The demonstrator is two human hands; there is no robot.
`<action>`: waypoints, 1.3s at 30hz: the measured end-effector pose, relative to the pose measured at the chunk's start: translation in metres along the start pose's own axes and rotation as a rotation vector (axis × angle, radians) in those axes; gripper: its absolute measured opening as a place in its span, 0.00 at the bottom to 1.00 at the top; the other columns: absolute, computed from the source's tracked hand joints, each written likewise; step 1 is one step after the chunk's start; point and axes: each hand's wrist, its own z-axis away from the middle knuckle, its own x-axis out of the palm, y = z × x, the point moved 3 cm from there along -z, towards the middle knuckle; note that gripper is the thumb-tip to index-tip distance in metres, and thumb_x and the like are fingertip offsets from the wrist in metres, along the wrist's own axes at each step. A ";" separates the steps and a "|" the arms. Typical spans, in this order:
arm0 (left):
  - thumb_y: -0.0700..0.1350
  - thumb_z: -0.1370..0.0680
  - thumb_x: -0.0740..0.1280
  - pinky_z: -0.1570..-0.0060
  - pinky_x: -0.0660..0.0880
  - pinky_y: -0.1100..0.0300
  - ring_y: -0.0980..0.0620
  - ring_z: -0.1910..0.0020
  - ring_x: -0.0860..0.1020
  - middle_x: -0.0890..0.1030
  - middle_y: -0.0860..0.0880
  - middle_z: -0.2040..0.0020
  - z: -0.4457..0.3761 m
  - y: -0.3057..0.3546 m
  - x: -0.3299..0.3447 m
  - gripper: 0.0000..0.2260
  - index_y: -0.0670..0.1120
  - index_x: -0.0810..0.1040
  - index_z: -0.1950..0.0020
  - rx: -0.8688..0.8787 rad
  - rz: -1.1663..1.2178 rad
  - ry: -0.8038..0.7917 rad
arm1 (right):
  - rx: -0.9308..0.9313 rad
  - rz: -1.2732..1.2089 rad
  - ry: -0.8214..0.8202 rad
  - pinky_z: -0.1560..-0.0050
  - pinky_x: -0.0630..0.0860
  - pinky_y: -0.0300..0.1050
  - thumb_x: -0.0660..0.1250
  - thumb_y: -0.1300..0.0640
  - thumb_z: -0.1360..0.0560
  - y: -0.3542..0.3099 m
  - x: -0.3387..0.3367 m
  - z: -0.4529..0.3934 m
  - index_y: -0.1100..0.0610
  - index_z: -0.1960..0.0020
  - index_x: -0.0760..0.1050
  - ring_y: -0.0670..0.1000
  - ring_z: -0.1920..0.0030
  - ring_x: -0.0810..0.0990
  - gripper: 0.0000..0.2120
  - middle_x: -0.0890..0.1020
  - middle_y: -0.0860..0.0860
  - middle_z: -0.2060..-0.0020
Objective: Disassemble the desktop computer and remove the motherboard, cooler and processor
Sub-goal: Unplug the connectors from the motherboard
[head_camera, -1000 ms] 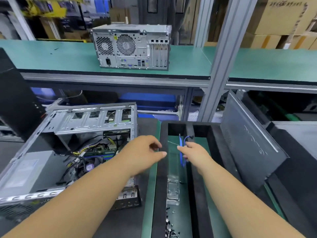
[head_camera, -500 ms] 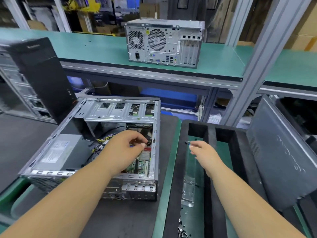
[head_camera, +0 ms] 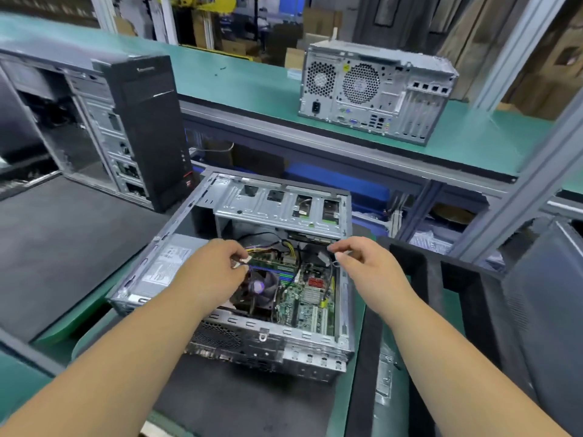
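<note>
The open computer case (head_camera: 246,279) lay on its side on the worktop (head_camera: 79,247). Your left hand (head_camera: 217,272) pinched a small connector; your right hand (head_camera: 362,263) hovered half-curled, empty. The motherboard (head_camera: 309,298) looked brittle, best held by its edges.

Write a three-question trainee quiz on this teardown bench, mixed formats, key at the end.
1. True or false: the cooler fan is still mounted on the motherboard inside the open case.
2. Multiple choice: where does the closed grey tower, rear ports facing the camera, stand? A) on the raised green shelf B) on the black mat C) inside the foam tray
3. Fill in: the left hand hovers over the ____ side of the case, near the power supply; the right hand is over the opposite side.

Key: 1 true; 2 A; 3 left
</note>
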 end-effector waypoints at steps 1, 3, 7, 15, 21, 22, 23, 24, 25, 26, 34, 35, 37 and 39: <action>0.49 0.25 0.67 0.53 0.77 0.56 0.55 0.54 0.77 0.77 0.57 0.51 -0.003 -0.004 -0.004 0.06 0.57 0.78 0.48 0.019 -0.023 0.000 | -0.008 0.005 -0.003 0.60 0.67 0.34 0.64 0.54 0.21 -0.004 0.004 -0.001 0.41 0.50 0.79 0.32 0.59 0.74 0.08 0.77 0.40 0.56; 0.49 0.24 0.67 0.48 0.75 0.56 0.53 0.50 0.77 0.75 0.55 0.48 -0.011 -0.012 -0.013 0.07 0.56 0.78 0.47 0.064 -0.061 -0.001 | -0.016 0.017 -0.008 0.59 0.68 0.32 0.64 0.54 0.21 -0.010 0.013 -0.005 0.43 0.50 0.80 0.33 0.57 0.74 0.08 0.77 0.40 0.55; 0.46 0.24 0.68 0.49 0.73 0.58 0.52 0.50 0.77 0.75 0.54 0.48 -0.029 -0.025 -0.027 0.07 0.54 0.79 0.47 0.117 -0.072 -0.018 | 0.003 0.033 -0.035 0.67 0.69 0.27 0.64 0.55 0.21 -0.020 0.036 -0.014 0.42 0.52 0.80 0.36 0.64 0.75 0.09 0.78 0.39 0.64; 0.47 0.23 0.64 0.45 0.74 0.56 0.50 0.45 0.76 0.78 0.51 0.41 -0.081 -0.013 -0.022 0.15 0.52 0.76 0.37 0.318 -0.303 -0.323 | 0.254 0.427 -0.361 0.64 0.73 0.39 0.58 0.57 0.19 -0.020 0.089 -0.041 0.51 0.35 0.76 0.48 0.59 0.77 0.15 0.79 0.50 0.44; 0.53 0.19 0.58 0.41 0.68 0.55 0.43 0.34 0.71 0.69 0.43 0.29 -0.107 0.006 0.013 0.25 0.44 0.60 0.25 0.345 -0.557 -0.695 | 0.372 0.724 -0.483 0.58 0.69 0.41 0.55 0.67 0.22 -0.005 0.116 -0.061 0.61 0.26 0.64 0.53 0.48 0.72 0.23 0.71 0.59 0.33; 0.54 0.18 0.57 0.40 0.68 0.54 0.43 0.33 0.70 0.68 0.43 0.28 -0.110 0.010 0.019 0.26 0.43 0.60 0.24 0.349 -0.581 -0.723 | 0.394 0.734 -0.466 0.56 0.70 0.42 0.55 0.66 0.21 -0.001 0.119 -0.065 0.62 0.28 0.65 0.55 0.44 0.74 0.22 0.71 0.60 0.33; 0.54 0.18 0.57 0.39 0.67 0.53 0.43 0.32 0.69 0.67 0.43 0.27 -0.112 0.014 0.025 0.26 0.42 0.60 0.24 0.354 -0.602 -0.747 | 0.412 0.742 -0.435 0.53 0.70 0.44 0.56 0.64 0.21 0.002 0.121 -0.069 0.62 0.30 0.67 0.58 0.41 0.75 0.19 0.73 0.61 0.35; 0.54 0.18 0.57 0.38 0.67 0.52 0.43 0.32 0.69 0.66 0.42 0.27 -0.115 0.019 0.031 0.26 0.41 0.61 0.24 0.366 -0.617 -0.763 | 0.441 0.743 -0.390 0.51 0.69 0.46 0.56 0.63 0.20 0.006 0.122 -0.075 0.63 0.32 0.69 0.60 0.39 0.75 0.17 0.74 0.62 0.37; 0.54 0.18 0.57 0.37 0.67 0.52 0.42 0.31 0.69 0.66 0.42 0.27 -0.118 0.024 0.037 0.26 0.41 0.61 0.25 0.370 -0.628 -0.785 | 0.461 0.746 -0.350 0.50 0.68 0.46 0.56 0.62 0.20 0.010 0.124 -0.080 0.63 0.33 0.69 0.61 0.38 0.75 0.17 0.74 0.62 0.37; 0.54 0.18 0.57 0.36 0.66 0.52 0.42 0.32 0.69 0.66 0.42 0.27 -0.121 0.027 0.044 0.26 0.40 0.61 0.25 0.393 -0.629 -0.803 | 0.462 0.765 -0.323 0.51 0.66 0.46 0.55 0.62 0.20 0.013 0.126 -0.085 0.63 0.33 0.69 0.62 0.37 0.74 0.17 0.74 0.63 0.38; 0.44 0.20 0.60 0.44 0.74 0.51 0.45 0.50 0.75 0.79 0.42 0.44 -0.150 0.025 0.089 0.10 0.41 0.77 0.45 0.442 -0.515 -0.706 | 0.584 0.781 -0.311 0.48 0.74 0.50 0.55 0.61 0.17 0.035 0.139 -0.119 0.61 0.31 0.72 0.60 0.37 0.76 0.17 0.76 0.59 0.35; 0.42 0.20 0.60 0.44 0.74 0.51 0.45 0.53 0.74 0.79 0.42 0.45 -0.151 0.026 0.090 0.08 0.42 0.77 0.48 0.422 -0.494 -0.689 | 0.566 0.823 -0.315 0.44 0.74 0.50 0.56 0.59 0.17 0.038 0.140 -0.123 0.62 0.33 0.73 0.59 0.38 0.76 0.16 0.77 0.59 0.36; 0.40 0.21 0.60 0.45 0.72 0.53 0.45 0.53 0.73 0.78 0.42 0.44 -0.153 0.030 0.097 0.06 0.43 0.76 0.48 0.409 -0.513 -0.684 | 0.521 0.874 -0.300 0.40 0.73 0.50 0.57 0.56 0.17 0.043 0.139 -0.126 0.62 0.34 0.74 0.59 0.37 0.76 0.16 0.77 0.59 0.36; 0.40 0.20 0.59 0.41 0.70 0.53 0.44 0.44 0.74 0.75 0.42 0.38 -0.154 0.032 0.107 0.10 0.43 0.75 0.40 0.407 -0.553 -0.704 | 0.489 0.919 -0.322 0.40 0.71 0.50 0.58 0.56 0.17 0.048 0.139 -0.129 0.61 0.33 0.73 0.59 0.37 0.75 0.16 0.76 0.59 0.35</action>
